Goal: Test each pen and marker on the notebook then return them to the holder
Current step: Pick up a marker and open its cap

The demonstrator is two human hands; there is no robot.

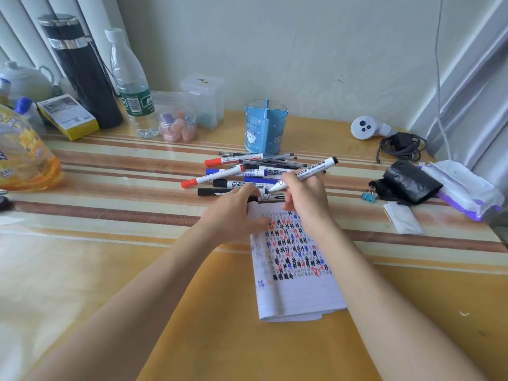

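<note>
My right hand [306,196] holds a white marker with a black end [316,169], raised at a slant above the top of the notebook [297,292]. The notebook page is covered with red, blue and black test marks. My left hand [233,215] rests at the notebook's top left corner, fingers on a black cap [253,199]. A pile of red, blue and black markers and thin pens [242,174] lies just beyond the notebook. The blue pen holder [265,127] stands upright behind the pile and looks empty.
A black flask [79,70], water bottle [132,86], clear jar of erasers [178,125] and plastic box [203,100] line the back left. An orange bottle [24,155] lies far left. Black roll [409,182], wipes pack [464,188], binder clip [368,195] and cable [401,145] sit right.
</note>
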